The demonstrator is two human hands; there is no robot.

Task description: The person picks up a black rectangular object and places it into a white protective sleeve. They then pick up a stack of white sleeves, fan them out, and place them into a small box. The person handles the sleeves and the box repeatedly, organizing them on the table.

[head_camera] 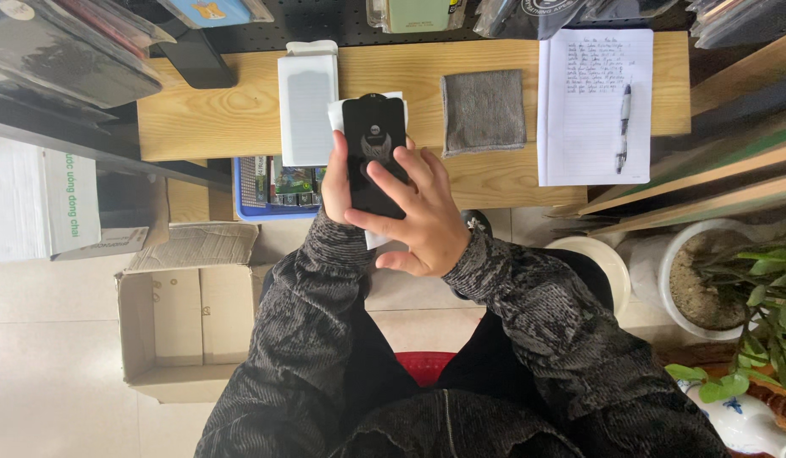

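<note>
A black smartphone [373,140] is held upright in front of me, over the edge of a wooden table [198,119]. My left hand [335,182] grips its left side from behind. My right hand [417,212] lies over the phone's lower front, fingers spread and fingertips on the screen. A white sheet or wipe [338,114] shows behind the phone and below my hands. Just left of it lies a white flat screen-protector package [307,102]. To the right lies a grey cloth [484,110].
A lined notebook [592,106] with a pen [623,127] lies at the table's right. A blue tray [240,203] of small items sits under the table edge. An open cardboard box [168,318] stands on the floor at left; potted plants [724,280] stand at right.
</note>
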